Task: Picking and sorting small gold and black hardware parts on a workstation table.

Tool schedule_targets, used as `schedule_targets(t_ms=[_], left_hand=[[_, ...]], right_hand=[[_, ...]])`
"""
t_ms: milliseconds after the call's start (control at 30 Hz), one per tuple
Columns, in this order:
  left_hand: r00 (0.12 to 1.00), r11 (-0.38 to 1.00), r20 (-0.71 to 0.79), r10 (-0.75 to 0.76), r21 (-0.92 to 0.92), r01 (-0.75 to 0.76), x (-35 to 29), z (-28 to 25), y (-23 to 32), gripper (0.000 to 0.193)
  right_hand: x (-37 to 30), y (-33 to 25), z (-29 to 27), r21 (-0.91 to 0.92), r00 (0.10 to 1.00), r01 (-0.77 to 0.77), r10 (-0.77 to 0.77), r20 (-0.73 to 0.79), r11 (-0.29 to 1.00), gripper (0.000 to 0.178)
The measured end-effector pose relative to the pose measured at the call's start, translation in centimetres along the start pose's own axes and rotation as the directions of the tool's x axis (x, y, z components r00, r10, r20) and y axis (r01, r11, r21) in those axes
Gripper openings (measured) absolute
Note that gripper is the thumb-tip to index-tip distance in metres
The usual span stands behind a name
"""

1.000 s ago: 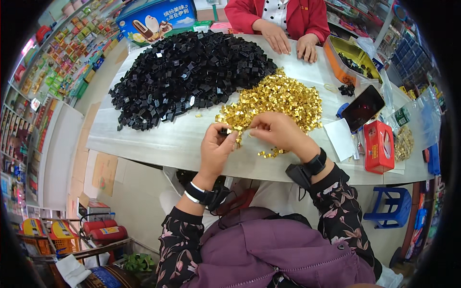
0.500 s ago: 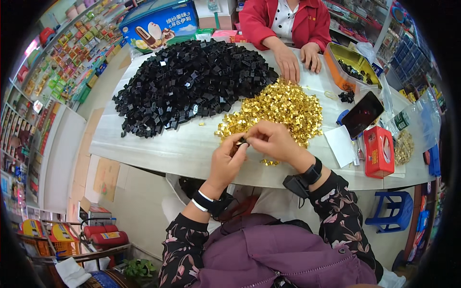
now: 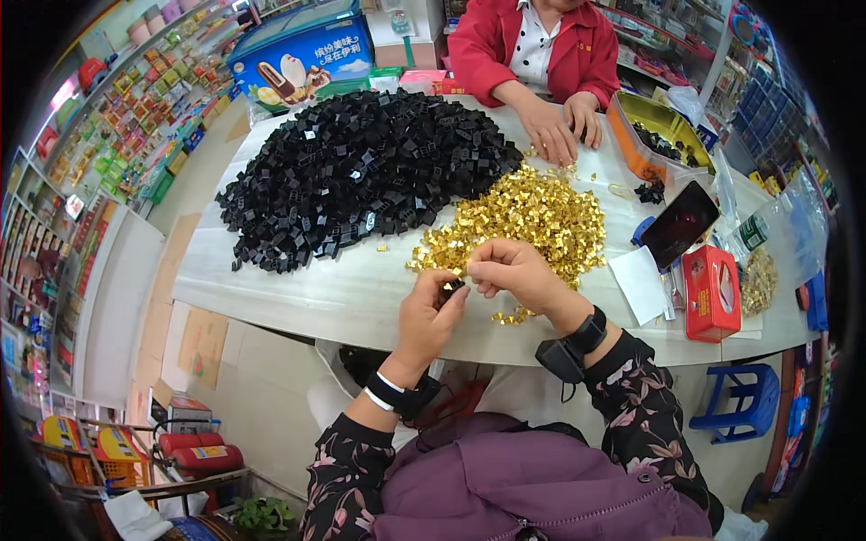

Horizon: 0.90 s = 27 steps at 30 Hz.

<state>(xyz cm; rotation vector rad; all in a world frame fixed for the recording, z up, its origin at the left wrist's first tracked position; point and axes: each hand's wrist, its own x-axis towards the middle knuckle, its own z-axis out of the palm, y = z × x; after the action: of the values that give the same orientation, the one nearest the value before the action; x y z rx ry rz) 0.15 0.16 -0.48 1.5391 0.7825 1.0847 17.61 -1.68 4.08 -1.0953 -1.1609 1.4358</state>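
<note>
My left hand (image 3: 429,311) pinches a small black plastic piece (image 3: 454,286) between thumb and fingers, above the near edge of the table. A gold glint shows beside that piece. Just to its right, my right hand (image 3: 512,273) has its thumb and forefinger pressed together. Whatever lies between those fingertips is too small to make out. Beyond my hands spreads a heap of small shiny gold metal pieces (image 3: 532,216). To its left rises a larger heap of black plastic pieces (image 3: 361,171).
Across the table (image 3: 244,293) a person in a red jacket has a hand (image 3: 548,133) at the gold heap's far edge. On the right are an orange-and-yellow tin (image 3: 629,144), a phone (image 3: 683,224), white paper (image 3: 639,279) and a red box (image 3: 711,293). A blue stool (image 3: 740,401) stands below.
My right fingertips have drawn slightly away from the black piece, which stays in my left hand. The other person's hands have shifted a little. The whole view has moved slightly.
</note>
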Motion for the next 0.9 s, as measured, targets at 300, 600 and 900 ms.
schedule_targets(t_ms=[300, 600, 900], left_hand=[[0.997, 0.986, -0.032, -0.069, -0.156, 0.063, 0.1, 0.2, 0.7, 0.016], [1.000, 0.995, 0.008, 0.013, 0.099, -0.013, 0.0, -0.2, 0.7, 0.015], [0.999, 0.998, 0.029, -0.040, 0.039, 0.039, 0.2, -0.3, 0.6, 0.018]], right_hand=[[-0.4, 0.1, 0.8, -0.632, 0.842, 0.456, -0.533, 0.079, 0.627, 0.015], [-0.3, -0.3, 0.3, -0.217, 0.999, -0.007, 0.015, 0.034, 0.976, 0.014], [0.1, 0.1, 0.2, -0.021, 1.000, 0.014, -0.013, 0.023, 1.000, 0.016]])
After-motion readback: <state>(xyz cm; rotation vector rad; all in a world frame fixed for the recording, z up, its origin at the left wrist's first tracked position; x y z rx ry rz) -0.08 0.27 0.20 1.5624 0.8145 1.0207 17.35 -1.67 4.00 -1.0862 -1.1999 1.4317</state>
